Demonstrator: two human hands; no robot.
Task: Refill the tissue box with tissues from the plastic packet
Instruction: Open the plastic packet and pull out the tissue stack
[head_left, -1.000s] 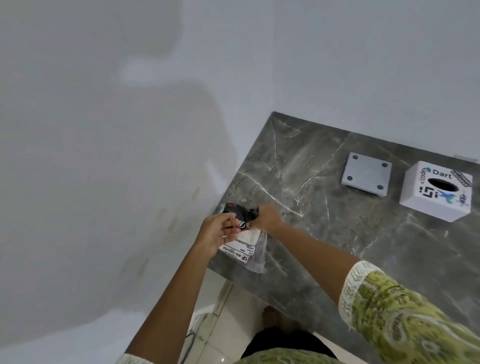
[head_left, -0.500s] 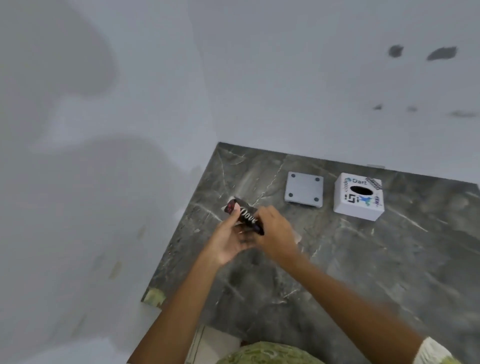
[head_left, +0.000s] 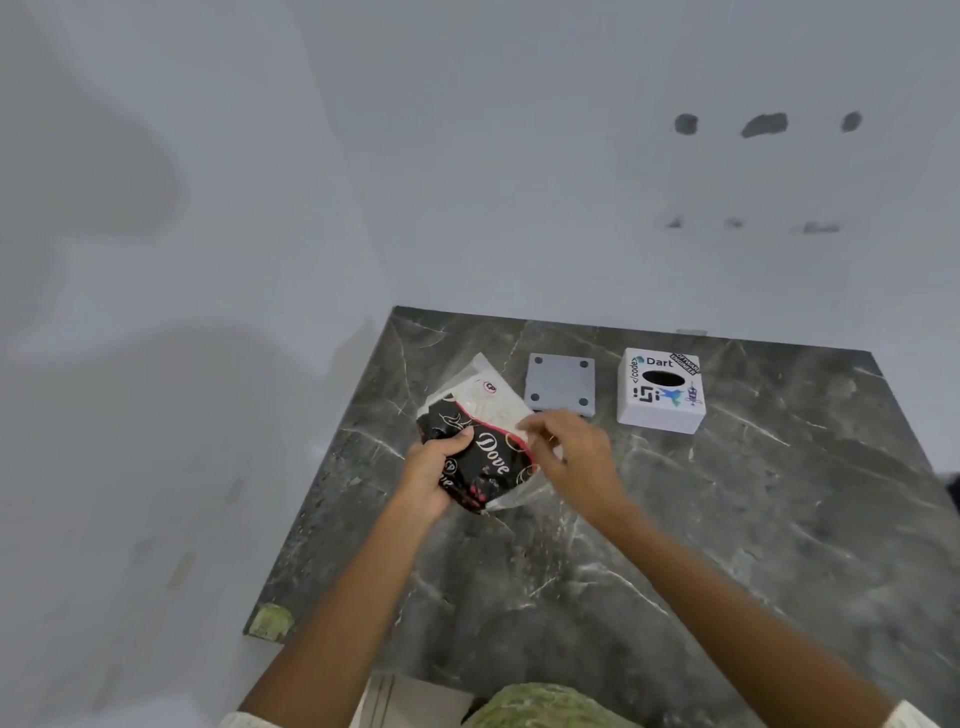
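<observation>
A plastic tissue packet (head_left: 485, 436), black with "Dove" lettering and a clear end showing white tissues, is held above the dark marble table (head_left: 675, 519). My left hand (head_left: 434, 475) grips its lower left side. My right hand (head_left: 569, 454) touches its right edge with fingers pinched at the plastic. The white tissue box (head_left: 661, 391), covered in stickers with a dark oval slot on top, stands upright at the back of the table, to the right of my hands. A grey square plate (head_left: 560, 383) with corner holes lies flat between packet and box.
White walls (head_left: 467, 182) rise behind and left of the table, which sits in a corner. The table's left edge (head_left: 322, 478) and front left corner (head_left: 270, 621) are close to my left arm. Bare marble stretches to the right.
The packet has been lifted and turned, so its printed face and clear end now show. The view has shifted, with the table more centred and the box nearer the middle.
</observation>
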